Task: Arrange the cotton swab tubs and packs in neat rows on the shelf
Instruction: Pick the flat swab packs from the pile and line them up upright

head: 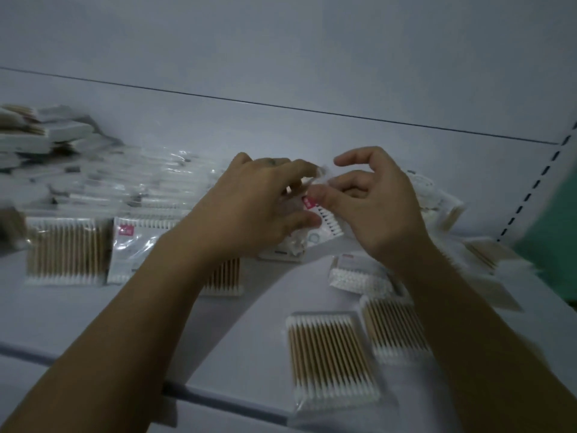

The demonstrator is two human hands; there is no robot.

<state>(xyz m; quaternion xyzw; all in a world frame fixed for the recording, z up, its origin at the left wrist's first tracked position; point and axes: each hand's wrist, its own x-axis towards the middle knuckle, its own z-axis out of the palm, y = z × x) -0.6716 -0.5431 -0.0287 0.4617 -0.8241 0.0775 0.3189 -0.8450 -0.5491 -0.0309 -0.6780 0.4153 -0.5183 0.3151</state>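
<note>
Two bare hands meet over the middle of the white shelf. Between them is a small clear pack of cotton swabs with dark tips and a pink label at its top. This pack is lifted a little above the shelf, tilted, near the back wall.

The left hand has its fingers curled over the pack's left side, with the thumb under it, so it grips the pack. The right hand pinches the pack's top corner by the pink label with its thumb and a bent finger. Its first finger is lifted up and touches nothing.

More packs lie flat on the shelf. Close to the front edge is a pack of wooden swabs, and a second wooden pack lies just beside it on the right. A little white pack lies behind those two. On the left are a wooden pack in a row and a pink-label pack just beside it. Behind them is a messy heap of clear packs, and a blurry pile sits at the far left. Some loose packs lie on the right, near something green at the edge
</note>
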